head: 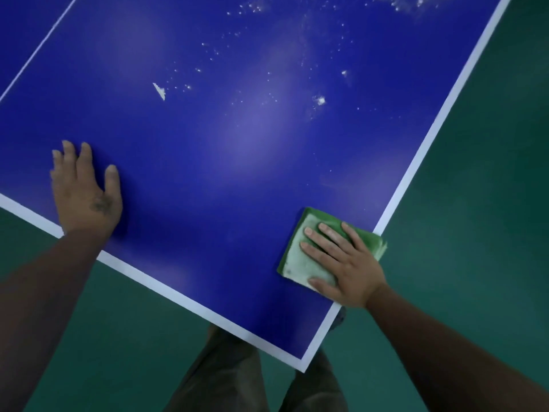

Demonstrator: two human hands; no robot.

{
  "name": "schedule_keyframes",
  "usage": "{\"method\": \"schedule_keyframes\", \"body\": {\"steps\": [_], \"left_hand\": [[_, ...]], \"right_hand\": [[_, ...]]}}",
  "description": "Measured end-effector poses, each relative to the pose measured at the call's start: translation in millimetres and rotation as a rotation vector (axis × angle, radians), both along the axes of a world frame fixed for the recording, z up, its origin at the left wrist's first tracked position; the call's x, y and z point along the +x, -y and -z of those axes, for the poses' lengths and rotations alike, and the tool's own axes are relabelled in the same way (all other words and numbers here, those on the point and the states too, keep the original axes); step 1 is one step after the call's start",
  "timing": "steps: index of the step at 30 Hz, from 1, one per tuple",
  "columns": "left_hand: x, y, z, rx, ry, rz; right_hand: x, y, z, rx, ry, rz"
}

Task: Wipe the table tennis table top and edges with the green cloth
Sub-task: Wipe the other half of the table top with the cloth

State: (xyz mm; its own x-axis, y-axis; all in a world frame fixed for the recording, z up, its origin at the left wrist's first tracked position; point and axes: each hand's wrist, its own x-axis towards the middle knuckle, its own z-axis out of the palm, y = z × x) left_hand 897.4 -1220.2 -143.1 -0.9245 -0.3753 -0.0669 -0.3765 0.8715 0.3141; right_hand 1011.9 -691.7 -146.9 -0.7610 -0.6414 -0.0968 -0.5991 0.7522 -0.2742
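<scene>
Right hand lying flat, fingers straight, pressing folded green cloth onto blue table tennis table; left hand resting open, fingers spread.

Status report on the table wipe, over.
Right hand flat on green cloth, near right edge. Left hand flat on table top. White specks ahead, not yet wiped. Nothing blocking.

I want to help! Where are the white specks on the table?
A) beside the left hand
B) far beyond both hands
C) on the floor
B: the white specks lie on the far part of the table tennis table, beyond the green cloth under the right hand.
</scene>
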Motion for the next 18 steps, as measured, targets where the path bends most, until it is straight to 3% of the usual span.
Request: {"method": "schedule_keyframes", "body": {"steps": [5,12,18], "left_hand": [[60.6,-69.0,-16.1,0.103,0.008,-0.207],[153.8,-217.3,-5.3,-0.017,-0.008,-0.377],[181.4,-269.0,3.7,-0.026,-0.116,-0.546]], "right_hand": [[-82.0,-50.2,3.4,0.024,-0.019,-0.383],[-124.7,-76.3,1.0,-0.018,-0.057,-0.429],[-122.8,-77.9,0.6,0.010,-0.074,-0.460]]}}
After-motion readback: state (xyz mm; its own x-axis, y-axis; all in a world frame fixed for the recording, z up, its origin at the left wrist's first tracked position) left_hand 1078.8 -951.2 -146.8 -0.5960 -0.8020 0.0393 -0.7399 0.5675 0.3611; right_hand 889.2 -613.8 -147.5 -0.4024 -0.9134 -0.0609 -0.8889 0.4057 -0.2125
